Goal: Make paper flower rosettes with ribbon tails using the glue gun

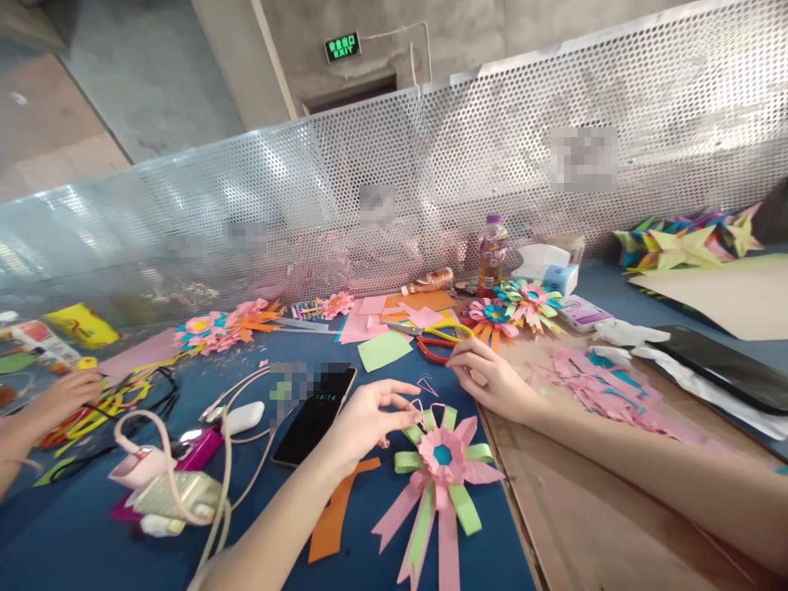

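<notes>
A pink and green paper flower (442, 454) with a blue centre and hanging ribbon tails lies in front of me. Over its upper left edge is my left hand (373, 414), with thumb and forefinger apart. The thumb tip is close to a thin pink folded strip (437, 405) at the flower's top; whether it touches cannot be made out. Beyond the flower, my right hand (486, 373) rests low, fingers loosely bent and partly apart. Its fingertips are beside the red handle of a pair of scissors (431, 351), whose other handle is yellow. No grip on the scissors shows.
A phone (317, 414), orange paper strip (336, 513), charger and cables (185, 492) lie left. Behind are green paper (385, 351), finished flowers (529, 302) and a bottle (492, 254). Pink scraps (607, 390) lie right. Another person's hand (67, 394) is far left.
</notes>
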A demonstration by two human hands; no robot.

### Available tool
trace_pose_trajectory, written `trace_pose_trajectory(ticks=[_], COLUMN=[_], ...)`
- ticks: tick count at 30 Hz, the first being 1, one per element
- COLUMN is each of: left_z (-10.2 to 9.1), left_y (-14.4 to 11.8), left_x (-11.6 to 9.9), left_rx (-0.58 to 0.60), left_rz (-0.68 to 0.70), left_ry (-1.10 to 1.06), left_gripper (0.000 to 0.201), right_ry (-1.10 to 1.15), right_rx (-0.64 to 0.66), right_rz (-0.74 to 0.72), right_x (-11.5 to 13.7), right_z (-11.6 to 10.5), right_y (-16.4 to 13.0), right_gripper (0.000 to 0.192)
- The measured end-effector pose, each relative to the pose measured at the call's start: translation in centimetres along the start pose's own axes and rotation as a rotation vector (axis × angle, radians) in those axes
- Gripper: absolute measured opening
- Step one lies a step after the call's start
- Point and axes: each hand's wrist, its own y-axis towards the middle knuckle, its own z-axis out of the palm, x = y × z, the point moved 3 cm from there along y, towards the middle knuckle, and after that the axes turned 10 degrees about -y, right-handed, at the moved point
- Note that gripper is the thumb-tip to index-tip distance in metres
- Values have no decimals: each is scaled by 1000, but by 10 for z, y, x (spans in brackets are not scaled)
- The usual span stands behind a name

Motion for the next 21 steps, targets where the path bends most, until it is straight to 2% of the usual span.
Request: trace_pose_trajectory(ticks=[3,9,13,21], left_z=[2,-2,-4,-3], left_y=[-1,-2,-4,5], left_x=[-1,-2,-4,8], left_rx=[18,-43,-35,-8], left_rz=[2,5,18,38], left_ry=[-7,9,8,30], left_gripper=[44,45,43,44], right_ry=[7,3,-1,-1], right_rx=[4,24,28,36], right_rz=[-4,-21,-26,-25], right_x=[1,3,3,2], right_z=[-1,-2,-2,0], right_y=[0,2,2,1], right_gripper=[17,17,16,16])
